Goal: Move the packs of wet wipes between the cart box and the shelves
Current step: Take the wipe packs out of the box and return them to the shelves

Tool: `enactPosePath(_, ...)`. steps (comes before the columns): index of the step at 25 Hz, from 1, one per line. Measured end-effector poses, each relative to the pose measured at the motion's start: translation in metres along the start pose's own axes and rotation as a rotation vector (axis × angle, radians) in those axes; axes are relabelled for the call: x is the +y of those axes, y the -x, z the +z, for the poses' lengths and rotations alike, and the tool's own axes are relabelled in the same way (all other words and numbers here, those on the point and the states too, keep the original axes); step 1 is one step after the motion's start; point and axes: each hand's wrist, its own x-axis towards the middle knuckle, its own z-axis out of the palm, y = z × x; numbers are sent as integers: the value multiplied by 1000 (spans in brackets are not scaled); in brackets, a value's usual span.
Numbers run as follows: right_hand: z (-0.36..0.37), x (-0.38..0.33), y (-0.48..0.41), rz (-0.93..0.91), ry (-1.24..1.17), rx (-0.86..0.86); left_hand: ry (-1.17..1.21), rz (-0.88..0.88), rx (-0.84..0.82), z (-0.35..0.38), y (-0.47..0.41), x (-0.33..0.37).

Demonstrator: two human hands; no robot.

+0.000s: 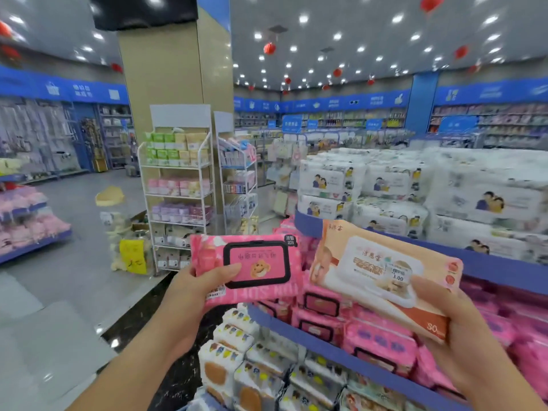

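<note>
My left hand [189, 295] grips a pink pack of wet wipes [252, 266] with a black-framed lid, held up at chest height with my thumb on the lid. My right hand [456, 330] grips a peach and white pack of wet wipes [376, 271] with a 3.00 price sticker, thumb on top. Both packs hang above the blue-edged shelves [326, 342]. More pink packs [382, 342] lie on the middle tier below. The cart box is out of view.
White packs [394, 185] are stacked on the top tier at right. White packs with coloured prints [237, 363] fill the lowest tier. A white wire rack [178, 185] of small packs stands by a beige pillar. Grey floor lies to the left.
</note>
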Motion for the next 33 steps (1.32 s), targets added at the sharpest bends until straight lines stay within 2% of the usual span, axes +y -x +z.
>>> enactPosePath(6, -127, -70, 12, -79, -8, 245, -82, 5, -202, 141, -46, -22)
enactPosePath(13, -208, -88, 44, -117, -4, 497, -344, 6, -378, 228, -86, -85)
enactPosePath(17, -218, -78, 41, -84, 70, 571, -565, -3, -486, 244, -109, -130)
enactPosePath(24, -211, -59, -1, -18, 121, 554, -838, 148, -709, 256, -150, -170)
enactPosePath(27, -204, -48, -17, -7, 151, 556, -1049, 309, -792, 251, -171, -181)
enactPosePath(30, -198, -37, -27, 1, 152, 557, -1341, 500, -800, 251, -187, -185)
enactPosePath(33, -198, -30, -31, 1, 138, 557, -1326, 464, -827, 253, -201, -188)
